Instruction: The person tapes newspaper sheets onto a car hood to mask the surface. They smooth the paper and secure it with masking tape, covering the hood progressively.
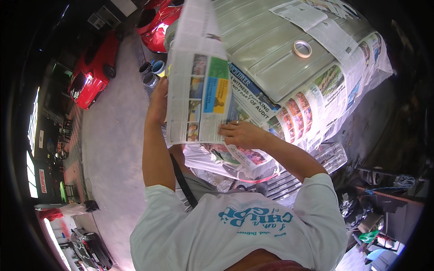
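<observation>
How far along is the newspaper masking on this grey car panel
Done: newspaper sheets already line the far and side edges of the ribbed grey-green car panel. In hand: the left hand and right hand hold a fresh newspaper sheet against the near edge. Left: that sheet shows no tape yet; the masking tape roll lies on the panel.

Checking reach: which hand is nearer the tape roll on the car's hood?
Right. The right hand lies below the tape roll; the left hand grips the newspaper sheet farther left.
</observation>
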The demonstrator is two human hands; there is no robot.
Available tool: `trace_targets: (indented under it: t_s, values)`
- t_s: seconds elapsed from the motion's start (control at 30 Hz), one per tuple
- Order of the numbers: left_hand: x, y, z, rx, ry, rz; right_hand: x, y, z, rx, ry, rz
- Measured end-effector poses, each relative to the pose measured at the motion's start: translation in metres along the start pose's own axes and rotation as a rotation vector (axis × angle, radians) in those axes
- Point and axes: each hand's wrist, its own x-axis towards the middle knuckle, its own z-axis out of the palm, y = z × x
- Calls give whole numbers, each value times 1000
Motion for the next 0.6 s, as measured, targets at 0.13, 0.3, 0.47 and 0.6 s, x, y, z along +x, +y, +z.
trace_targets:
  t_s: [0.13, 0.3, 0.47, 0.6]
  values:
    - [-11, -7, -12, 448, 241, -29, -2, -9, 20, 10, 16, -6]
    - [-45, -50, -53, 385, 447, -170, -6, -26, -2, 134, -21, 13]
    - [-86, -115, -91, 251, 585, -225, -11, -10, -34, 195, 382, 265]
    - [-109, -153, -113, 384, 668, -310, -13, 50, -48, 20, 567, 799]
